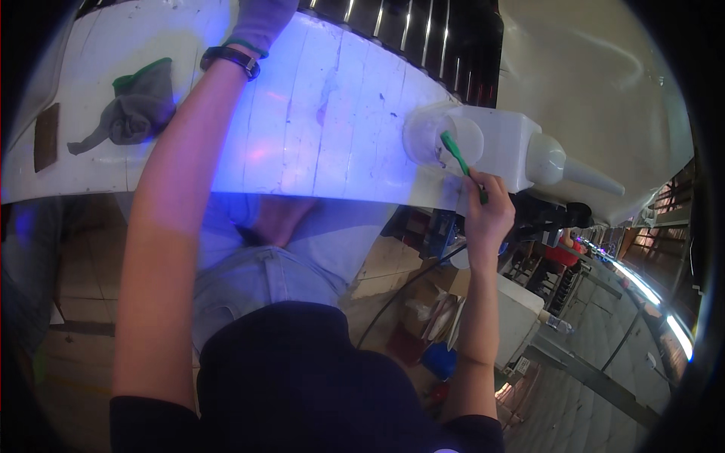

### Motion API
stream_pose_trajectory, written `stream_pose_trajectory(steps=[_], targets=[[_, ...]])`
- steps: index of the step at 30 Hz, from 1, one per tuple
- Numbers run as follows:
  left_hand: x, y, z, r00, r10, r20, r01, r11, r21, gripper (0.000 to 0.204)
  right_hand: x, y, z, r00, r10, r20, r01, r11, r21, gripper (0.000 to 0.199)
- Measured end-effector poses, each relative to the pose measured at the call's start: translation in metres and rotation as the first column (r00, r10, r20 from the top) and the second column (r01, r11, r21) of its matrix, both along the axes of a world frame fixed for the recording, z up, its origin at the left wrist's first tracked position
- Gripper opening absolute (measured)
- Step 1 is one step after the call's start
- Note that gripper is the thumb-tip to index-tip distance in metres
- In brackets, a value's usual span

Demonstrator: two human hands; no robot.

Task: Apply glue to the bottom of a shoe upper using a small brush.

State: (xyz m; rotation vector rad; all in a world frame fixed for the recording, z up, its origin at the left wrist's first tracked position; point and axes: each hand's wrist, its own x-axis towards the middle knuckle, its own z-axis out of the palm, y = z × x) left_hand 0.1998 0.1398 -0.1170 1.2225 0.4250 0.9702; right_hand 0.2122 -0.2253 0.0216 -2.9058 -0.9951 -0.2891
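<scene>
My bare right hand (pixel 491 209) is closed round the handle of a slim green brush (pixel 455 146), shaped like a toothbrush. The brush's head is over a round whitish dish (pixel 427 136) on the white table (pixel 325 162). Beside it is a white plastic bottle (pixel 507 140) with a long tapered nozzle, which points right. At the top edge, my left hand (pixel 264 19) wears a grey glove with a green cuff; its fingers are out of view. A dark band circles that wrist.
On the table's left lie a crumpled grey glove (pixel 140 106) with a green cuff and a brown strip (pixel 47 137). Dark ribbed machinery (pixel 423 34) runs along the far edge. Boxes and a blue container (pixel 438 361) stand below right. A person in red (pixel 563 253) is farther off.
</scene>
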Motion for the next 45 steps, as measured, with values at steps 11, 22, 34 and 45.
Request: stream_pose_trajectory(steps=[11,22,34,45], targets=[[-0.002,0.000,-0.001,0.997,0.038,-0.065,-0.031,0.995,0.095,0.051,0.008,-0.005,-0.015,0.919,-0.191,-0.346,0.259,0.953,0.160,0.014],[-0.003,0.002,-0.001,0.998,0.028,-0.047,-0.023,0.995,0.100,0.056,0.001,-0.040,-0.021,0.823,-0.090,-0.561,0.355,0.852,0.385,0.014],[0.000,0.004,-0.004,1.000,0.011,-0.002,-0.011,0.998,0.069,0.057,-0.012,-0.004,-0.014,0.950,0.221,0.223,-0.232,0.972,0.026,0.024],[-0.004,0.000,0.003,1.000,0.016,-0.005,-0.016,0.999,0.029,0.058,-0.019,-0.020,-0.043,0.957,0.223,0.188,-0.193,0.968,-0.162,0.014]])
